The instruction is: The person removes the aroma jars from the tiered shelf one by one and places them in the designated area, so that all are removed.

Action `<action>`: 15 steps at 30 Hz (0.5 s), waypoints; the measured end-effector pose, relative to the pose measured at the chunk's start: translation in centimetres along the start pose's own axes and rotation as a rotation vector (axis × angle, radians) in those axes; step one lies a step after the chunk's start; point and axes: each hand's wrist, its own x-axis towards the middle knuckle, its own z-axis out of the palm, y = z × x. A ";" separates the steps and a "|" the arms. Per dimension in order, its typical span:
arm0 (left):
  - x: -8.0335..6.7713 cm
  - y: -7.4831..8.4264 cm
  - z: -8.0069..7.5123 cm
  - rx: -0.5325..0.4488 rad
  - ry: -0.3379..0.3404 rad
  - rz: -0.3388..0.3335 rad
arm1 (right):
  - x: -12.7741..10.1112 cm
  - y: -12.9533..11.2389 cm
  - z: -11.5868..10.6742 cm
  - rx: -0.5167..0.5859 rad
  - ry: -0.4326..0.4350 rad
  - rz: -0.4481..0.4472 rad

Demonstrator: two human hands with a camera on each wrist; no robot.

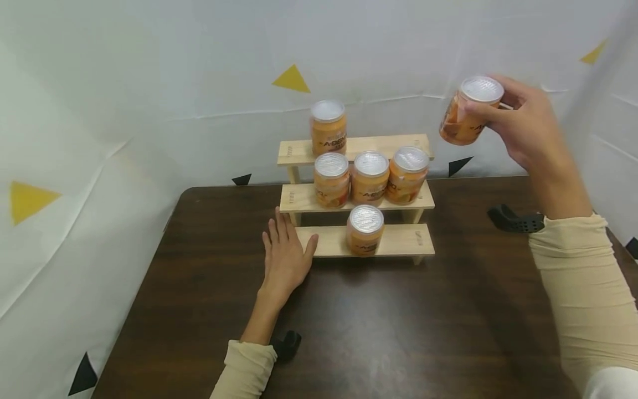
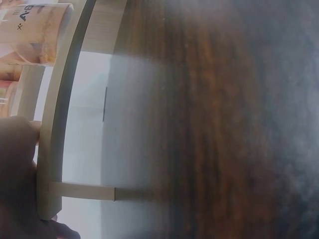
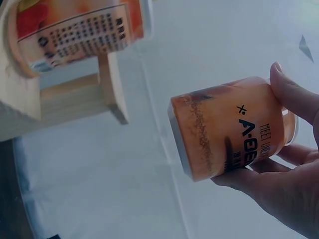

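The orange jar (image 1: 468,113) with a silver lid is held tilted, in mid-air, right of the shelf.

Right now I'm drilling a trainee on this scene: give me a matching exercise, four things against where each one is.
Things:
1. left hand
2. right hand
3. lone top-step jar
4. bottom-step jar

Places:
A. raised in the air, right of the wooden rack, gripping a tilted orange jar
B. flat on the table, against the rack's lower left corner
C. left end of the highest step
D. middle of the lowest step

Pairs: 1-B, 2-A, 3-C, 4-D
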 end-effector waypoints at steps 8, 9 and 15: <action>0.0 -0.2 -0.3 0.017 0.005 -0.002 | -0.9 1.1 -1.7 0.048 0.034 0.012; -0.1 -0.3 -0.4 0.017 0.004 -0.004 | -1.0 1.2 -1.9 0.053 0.033 0.014; -0.5 -0.5 -0.5 0.013 0.000 -0.015 | -1.7 1.8 -2.6 0.094 0.028 0.018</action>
